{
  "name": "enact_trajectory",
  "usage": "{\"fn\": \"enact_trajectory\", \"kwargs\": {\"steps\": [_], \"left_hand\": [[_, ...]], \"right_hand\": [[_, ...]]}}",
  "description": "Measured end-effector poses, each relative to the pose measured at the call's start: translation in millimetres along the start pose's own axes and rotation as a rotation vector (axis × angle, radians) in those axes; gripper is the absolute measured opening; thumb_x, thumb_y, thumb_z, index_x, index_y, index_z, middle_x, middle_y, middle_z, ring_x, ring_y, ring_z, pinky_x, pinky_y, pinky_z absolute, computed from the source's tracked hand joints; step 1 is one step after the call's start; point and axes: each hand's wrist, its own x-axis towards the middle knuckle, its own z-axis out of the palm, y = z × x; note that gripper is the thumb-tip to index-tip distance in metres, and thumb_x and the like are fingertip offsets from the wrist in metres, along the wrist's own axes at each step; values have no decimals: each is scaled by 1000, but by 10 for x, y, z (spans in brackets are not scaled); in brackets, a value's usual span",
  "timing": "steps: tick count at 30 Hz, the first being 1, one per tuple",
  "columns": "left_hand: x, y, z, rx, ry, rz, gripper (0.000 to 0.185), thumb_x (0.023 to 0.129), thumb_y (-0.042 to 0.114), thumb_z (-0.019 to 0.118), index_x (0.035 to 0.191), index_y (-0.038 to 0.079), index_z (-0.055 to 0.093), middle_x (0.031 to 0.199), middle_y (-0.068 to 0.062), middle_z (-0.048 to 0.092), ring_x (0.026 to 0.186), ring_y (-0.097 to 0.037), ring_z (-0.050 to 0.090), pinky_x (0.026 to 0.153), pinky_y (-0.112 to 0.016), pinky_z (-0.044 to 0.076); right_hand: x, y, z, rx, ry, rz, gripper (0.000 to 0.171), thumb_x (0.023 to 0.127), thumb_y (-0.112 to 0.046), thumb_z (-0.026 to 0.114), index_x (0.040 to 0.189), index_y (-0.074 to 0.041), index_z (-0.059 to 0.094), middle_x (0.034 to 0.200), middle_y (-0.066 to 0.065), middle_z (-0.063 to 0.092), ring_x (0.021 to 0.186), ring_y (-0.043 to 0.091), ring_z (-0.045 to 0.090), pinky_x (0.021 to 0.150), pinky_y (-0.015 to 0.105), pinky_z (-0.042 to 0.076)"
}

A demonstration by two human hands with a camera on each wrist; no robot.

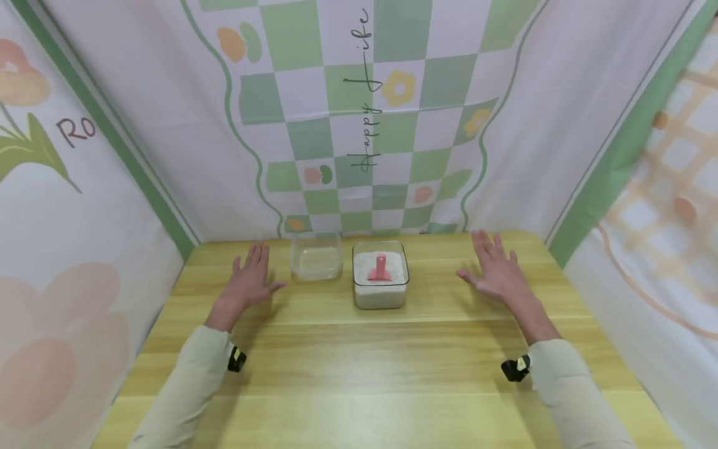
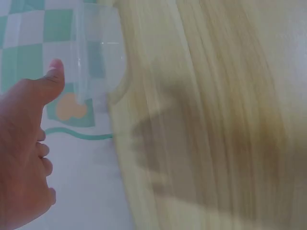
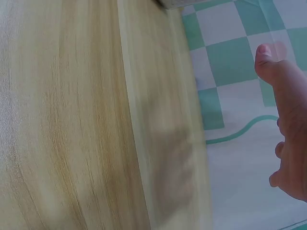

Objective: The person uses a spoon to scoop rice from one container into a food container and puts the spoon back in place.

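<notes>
Head view: left hand [image 1: 249,280] and right hand [image 1: 496,271] hover palm-down over the wooden surface [image 1: 359,368], fingers spread flat, each grip holding nothing. Between them, near the far edge, stand two clear containers just beside each other. The empty container [image 1: 316,255] sits close to the left thumb, apart from it. The rice container [image 1: 380,275] is filled with white grains, a pink scoop [image 1: 379,269] standing upright in them; it lies well apart from the right hand. Checked green-and-white cloth [image 1: 364,118] hangs behind. Both wrist views are blurred, showing thumbs extended over wood grain.
</notes>
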Motion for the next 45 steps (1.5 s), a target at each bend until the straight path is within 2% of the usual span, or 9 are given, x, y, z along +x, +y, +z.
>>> {"fn": "enact_trajectory", "kwargs": {"steps": [6,10,14,24,33,39,42,45], "left_hand": [[68,158,-167,-3,16,85,87,102,44,50,155,-10,7,163,-31,8,152,-44,12,120,-67,11],[134,345,-311,10,23,167,82,103,40,51,154,-11,12,160,-32,19,149,-45,23,119,-64,21],[204,562,-422,38,26,244,77,103,40,51,154,-9,20,158,-30,27,146,-43,31,119,-54,30],[350,1112,-576,136,29,402,72,102,39,53,151,-9,30,154,-26,39,143,-38,40,119,-47,34],[521,1513,-579,215,-11,509,64,102,38,55,150,0,36,147,-18,50,137,-31,49,115,-41,40],[610,1765,-527,267,-57,565,60,103,34,54,150,1,38,150,-17,49,137,-30,50,113,-40,43],[648,1879,-470,299,-38,623,52,102,29,57,145,1,46,144,-16,55,129,-27,57,106,-37,50],[694,1979,-407,392,4,695,40,101,18,58,138,4,54,132,-10,64,117,-21,65,95,-31,56]], "right_hand": [[49,-75,4,-20,-3,-43,99,98,-60,45,157,-4,-10,166,19,-9,152,45,-8,115,74,2],[85,-191,-19,-3,-10,-90,101,98,-57,50,157,-2,-12,165,23,-8,153,45,-3,117,71,3],[109,-331,-20,18,-33,-137,101,97,-56,52,157,-3,-10,165,20,-10,153,44,-2,119,69,3],[215,-647,42,-15,-61,-273,100,96,-56,54,159,-4,-4,167,18,0,154,40,2,121,65,8],[323,-906,76,-29,-92,-380,95,97,-50,57,157,3,5,166,20,4,154,38,7,122,62,12],[394,-973,127,-43,-107,-433,89,99,-50,52,158,1,7,167,18,5,155,37,8,122,62,13],[413,-996,139,-43,-120,-474,84,101,-47,49,157,2,11,166,20,9,154,38,13,121,62,16],[431,-1004,159,-61,-131,-521,79,103,-45,45,157,4,13,165,23,12,153,38,16,121,61,19]]}}
